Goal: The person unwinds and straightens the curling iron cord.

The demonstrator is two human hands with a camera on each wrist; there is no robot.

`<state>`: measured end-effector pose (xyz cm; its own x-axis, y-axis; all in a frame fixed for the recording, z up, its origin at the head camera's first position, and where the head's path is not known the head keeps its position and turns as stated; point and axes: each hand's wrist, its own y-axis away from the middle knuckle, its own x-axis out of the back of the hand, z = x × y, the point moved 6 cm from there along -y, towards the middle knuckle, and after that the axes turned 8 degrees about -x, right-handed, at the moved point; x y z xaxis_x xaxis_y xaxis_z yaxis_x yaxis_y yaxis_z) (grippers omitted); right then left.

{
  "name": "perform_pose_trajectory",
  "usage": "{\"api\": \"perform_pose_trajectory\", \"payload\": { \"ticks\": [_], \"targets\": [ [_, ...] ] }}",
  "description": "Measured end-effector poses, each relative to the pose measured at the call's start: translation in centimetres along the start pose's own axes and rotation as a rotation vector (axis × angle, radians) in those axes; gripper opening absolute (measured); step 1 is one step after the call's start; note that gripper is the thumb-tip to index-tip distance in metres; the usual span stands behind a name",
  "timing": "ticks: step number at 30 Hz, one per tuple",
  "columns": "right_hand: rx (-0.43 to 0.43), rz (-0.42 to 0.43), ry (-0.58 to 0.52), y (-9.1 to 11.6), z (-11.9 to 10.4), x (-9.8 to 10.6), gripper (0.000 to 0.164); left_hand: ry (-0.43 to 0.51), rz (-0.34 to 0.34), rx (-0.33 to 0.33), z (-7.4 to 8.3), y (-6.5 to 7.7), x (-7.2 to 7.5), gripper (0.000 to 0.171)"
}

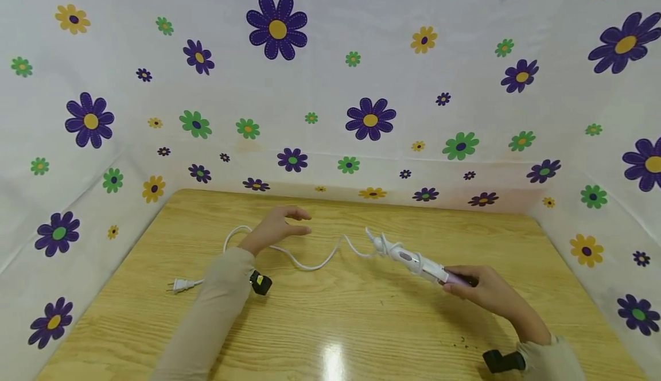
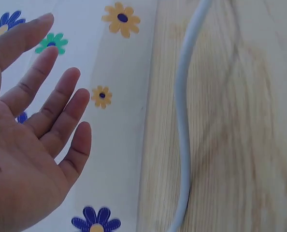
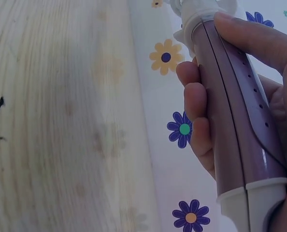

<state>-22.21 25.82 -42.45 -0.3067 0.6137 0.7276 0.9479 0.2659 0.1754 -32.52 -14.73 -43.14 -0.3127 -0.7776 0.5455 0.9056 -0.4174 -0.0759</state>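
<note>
My right hand [image 1: 485, 289] grips a hair straightener [image 1: 420, 266] by its mauve section, fingers curled round one side and thumb along the other. The white part of the straightener points up and left in the head view, with turns of white cord [image 1: 320, 267] wound about it. In the right wrist view, the mauve casing [image 3: 225, 111] shows a seam and a row of small dots. My left hand [image 1: 276, 229] is over the table near the loose cord, its fingers apart and relaxed. Nothing lies in its palm [image 2: 22, 169], and the cord [image 2: 182, 111] passes beside it.
From the straightener the cord runs left across the wooden table [image 1: 320, 323] to a two-pin plug [image 1: 182, 285]. White flowered cloth [image 1: 320, 82] stands round the back and sides. Small dark marks [image 1: 462, 342] show on the table near the right wrist.
</note>
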Motion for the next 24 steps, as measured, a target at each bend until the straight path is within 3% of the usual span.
{"api": "perform_pose_trajectory", "payload": {
  "ticks": [5,11,18,24],
  "targets": [
    [0.031,-0.002,0.011,-0.6,-0.5,-0.1,0.05,0.0,-0.079,-0.045,1.2,-1.1,-2.4,0.045],
    [0.02,-0.011,0.012,-1.3,-1.0,-0.4,0.052,0.016,-0.151,-0.081,2.7,-1.2,-4.4,0.044],
    [0.042,-0.031,-0.035,-1.3,-1.3,-0.5,0.05,0.039,-0.175,-0.124,3.2,-1.3,-6.2,0.038],
    [0.034,-0.032,-0.044,-1.2,-1.1,-0.4,0.05,0.068,-0.171,-0.115,3.6,-1.3,-6.9,0.022]
  ]
}}
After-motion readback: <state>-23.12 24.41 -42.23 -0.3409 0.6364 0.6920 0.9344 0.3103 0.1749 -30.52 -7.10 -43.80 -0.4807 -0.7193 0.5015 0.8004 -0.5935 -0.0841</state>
